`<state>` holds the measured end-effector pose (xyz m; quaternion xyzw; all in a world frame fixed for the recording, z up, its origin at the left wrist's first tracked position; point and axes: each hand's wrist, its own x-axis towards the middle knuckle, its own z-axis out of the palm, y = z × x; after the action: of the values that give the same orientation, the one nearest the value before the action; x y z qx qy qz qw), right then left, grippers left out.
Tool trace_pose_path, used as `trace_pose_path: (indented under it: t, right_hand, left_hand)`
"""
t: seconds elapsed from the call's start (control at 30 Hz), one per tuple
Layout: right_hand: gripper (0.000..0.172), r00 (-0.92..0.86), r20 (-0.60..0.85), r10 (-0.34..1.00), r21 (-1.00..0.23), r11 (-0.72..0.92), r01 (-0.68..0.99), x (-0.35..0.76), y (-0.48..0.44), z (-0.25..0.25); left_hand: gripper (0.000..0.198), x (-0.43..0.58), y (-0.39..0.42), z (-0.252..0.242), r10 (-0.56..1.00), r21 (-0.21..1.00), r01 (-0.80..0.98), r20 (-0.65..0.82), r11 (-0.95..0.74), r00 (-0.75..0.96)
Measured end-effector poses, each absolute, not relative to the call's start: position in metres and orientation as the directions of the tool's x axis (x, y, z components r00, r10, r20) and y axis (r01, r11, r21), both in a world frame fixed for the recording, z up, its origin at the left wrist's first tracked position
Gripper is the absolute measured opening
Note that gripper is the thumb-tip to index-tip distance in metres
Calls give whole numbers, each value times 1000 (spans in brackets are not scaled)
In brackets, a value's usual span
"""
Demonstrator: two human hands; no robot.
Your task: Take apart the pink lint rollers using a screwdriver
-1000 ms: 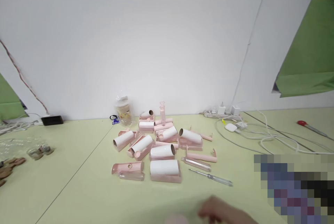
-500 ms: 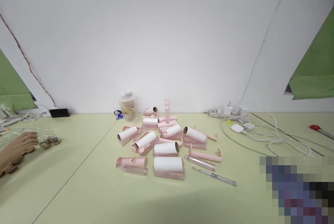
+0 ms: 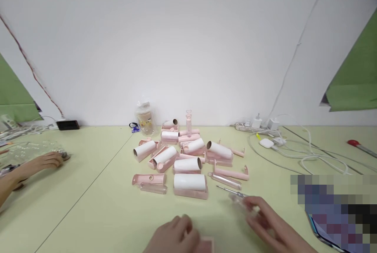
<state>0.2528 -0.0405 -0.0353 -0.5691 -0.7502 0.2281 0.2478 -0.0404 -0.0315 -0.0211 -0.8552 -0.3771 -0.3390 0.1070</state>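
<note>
The right hand [image 3: 266,219] closes its fingers on the thin screwdriver [image 3: 235,194], just right of the pink roller pile [image 3: 182,158], best held by its smooth, slippery clear handle, while the left hand [image 3: 173,235] curls over a small, light pink piece [image 3: 206,245].

Soft, even light is flooding the scene and leaving only faint shadows on the desk [image 3: 88,213], while the wide lens is bending the edges, motion is blurring the right hand [image 3: 265,221], and a pixelated block is masking the near right corner.
</note>
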Motion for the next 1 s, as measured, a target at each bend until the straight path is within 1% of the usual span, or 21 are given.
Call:
trace_pose_path:
  t: [0.07,0.1,0.13,0.17,0.2,0.23,0.27,0.3,0.33,0.43,0.5,0.57,0.6,0.63,0.7,0.77,0.83,0.87,0.93,1.0]
  right_hand:
    - [24,-280,179,943,-550,332,767,242,-17,-43]
    - [22,-305,227,925,-499,379,779,238,-8,-49]
    - [21,-330,273,904,-444,423,790,236,0,-55]
    - [21,-349,323,880,-388,459,799,235,7,-60]
    - [22,-362,368,856,-340,486,805,237,14,-64]
    - [21,-370,400,839,-307,503,808,240,20,-65]
    - [20,-373,415,830,-296,510,807,244,26,-63]
    - [19,-377,410,831,-312,516,798,249,31,-59]
    - [19,-378,393,838,-357,518,778,254,37,-51]
    - [26,-315,353,881,-557,469,685,262,57,-14]
    - [32,-238,358,903,-637,422,645,255,78,10]
    - [33,-197,361,911,-658,399,638,236,109,26]
    - [33,-179,361,915,-669,388,634,222,127,30]
    - [37,-145,363,920,-682,368,632,207,146,32]
    - [50,-51,360,932,-710,309,633,174,182,31]
    - [45,33,347,937,-738,252,626,144,213,29]
    - [42,100,321,942,-771,198,605,120,235,28]
    - [38,123,308,943,-786,180,591,111,242,27]
    - [33,149,289,946,-812,159,562,98,251,26]
    - [29,153,286,946,-829,165,534,92,255,26]
  left_hand:
    - [14,-4,-30,-43,501,-33,694,668,-719,551]
    - [14,15,-29,-52,417,-140,691,708,-709,570]
    - [8,34,-26,-60,386,-191,703,723,-686,573]
    - [3,51,-22,-65,342,-215,692,745,-690,573]
    - [6,66,-18,-69,390,-175,724,746,-668,540]
    - [5,79,-12,-72,359,-178,718,770,-672,527]
    - [8,88,-6,-74,309,-194,705,797,-682,519]
    - [10,95,0,-76,275,-202,692,813,-693,513]
    - [12,99,6,-78,233,-216,677,830,-703,507]
    - [9,107,23,-89,204,-206,691,863,-693,462]
    - [15,113,31,-99,206,-169,753,903,-636,377]
    - [24,120,36,-107,220,-92,819,941,-567,258]
    - [26,124,37,-110,233,-57,838,949,-543,215]
    - [27,127,39,-113,252,-36,847,947,-530,198]
    - [25,131,45,-119,304,-47,847,922,-530,242]
    - [21,136,53,-124,385,-86,845,863,-528,328]
    - [17,142,63,-127,516,-98,850,757,-517,401]
    - [16,146,69,-127,592,-85,857,689,-508,418]
    - [23,153,80,-125,733,-15,886,555,-464,393]
    - [33,156,88,-122,824,76,909,457,-410,334]
